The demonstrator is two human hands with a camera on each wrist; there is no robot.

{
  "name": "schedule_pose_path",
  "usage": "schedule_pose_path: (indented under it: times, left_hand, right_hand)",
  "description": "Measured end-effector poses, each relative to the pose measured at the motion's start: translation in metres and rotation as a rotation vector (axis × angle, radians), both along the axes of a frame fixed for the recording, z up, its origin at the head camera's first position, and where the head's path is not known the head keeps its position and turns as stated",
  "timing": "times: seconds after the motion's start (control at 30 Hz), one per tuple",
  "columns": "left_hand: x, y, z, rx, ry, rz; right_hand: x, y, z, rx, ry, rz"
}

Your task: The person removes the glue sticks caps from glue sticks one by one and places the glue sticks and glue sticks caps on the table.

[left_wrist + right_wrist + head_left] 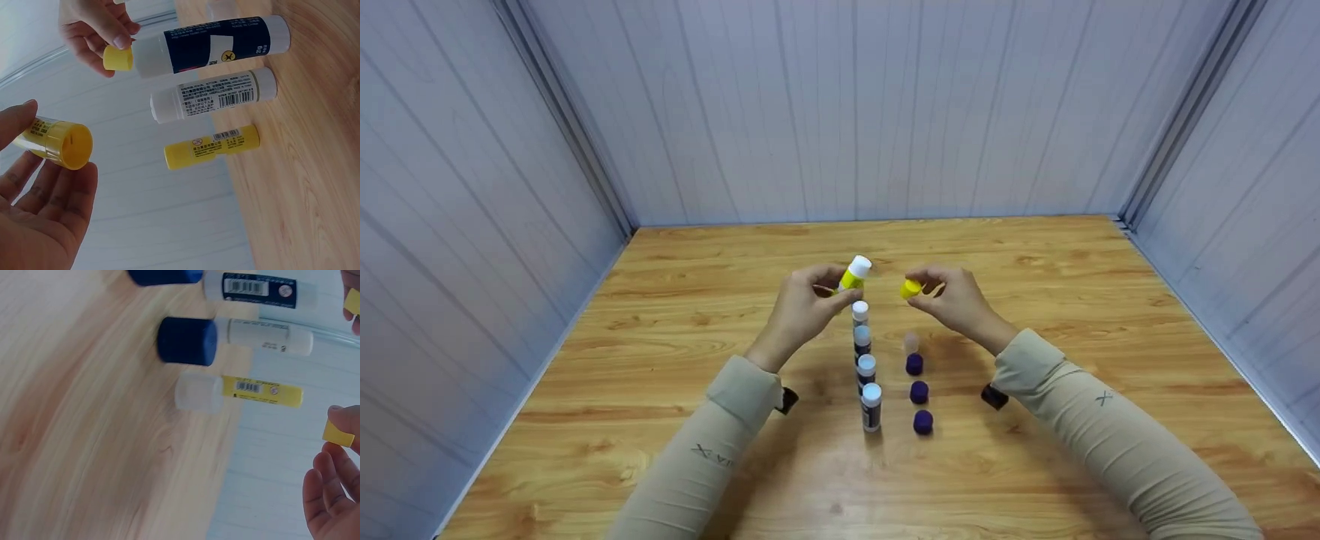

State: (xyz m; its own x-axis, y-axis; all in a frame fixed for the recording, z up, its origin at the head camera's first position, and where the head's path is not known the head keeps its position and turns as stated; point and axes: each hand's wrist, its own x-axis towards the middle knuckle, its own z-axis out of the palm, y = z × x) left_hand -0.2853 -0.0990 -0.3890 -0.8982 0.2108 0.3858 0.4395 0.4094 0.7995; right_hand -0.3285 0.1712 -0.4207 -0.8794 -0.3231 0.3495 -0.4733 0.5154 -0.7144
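Note:
Above the far end of a row of glue sticks, my left hand (801, 309) grips a yellow glue stick (851, 280) with a white upper end, tilted to the right. Its yellow base (70, 145) faces the left wrist camera. Across from it, my right hand (958, 301) pinches a small yellow cap (910, 289) between thumb and fingertips; the other fingers (314, 495) stay loosely bent. A gap separates cap and stick. Below stand several uncapped glue sticks (871, 409) with white tops. A yellow glue stick (212, 149) at the far end is hidden by my left hand in the head view.
Right of the row, three dark blue-purple caps (919, 392) sit in a line on the wooden table (660, 420). A translucent whitish cap (911, 343) is beyond them. Pale panel walls (840, 112) enclose the table at the back and both sides.

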Motion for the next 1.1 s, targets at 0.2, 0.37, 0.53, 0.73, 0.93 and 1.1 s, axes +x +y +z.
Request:
schedule_pose_path:
  times: [0.2,0.37,0.53,0.73,0.93,1.1]
  left_hand:
    - [-0.005,-0.002,-0.003,-0.013,0.017,0.026]
    - [-0.008,-0.004,-0.004,-0.015,0.0,0.051]
    - [-0.01,-0.005,-0.006,-0.021,-0.038,0.068]
    - [-0.016,-0.008,-0.01,-0.024,-0.061,0.079]
    - [-0.022,-0.01,-0.014,-0.016,-0.086,0.079]
    - [-0.027,-0.011,-0.02,0.003,-0.12,0.088]
  right_hand:
    - [-0.008,0.001,-0.007,0.106,-0.007,0.025]
    - [-0.015,0.0,-0.013,0.213,-0.033,0.044]
    - [-0.021,-0.001,-0.02,0.333,-0.107,0.042]
    - [-0.028,0.0,-0.027,0.407,-0.15,0.05]
    - [-0.031,0.0,-0.031,0.438,-0.169,0.083]
    - [-0.032,-0.001,-0.033,0.448,-0.167,0.09]
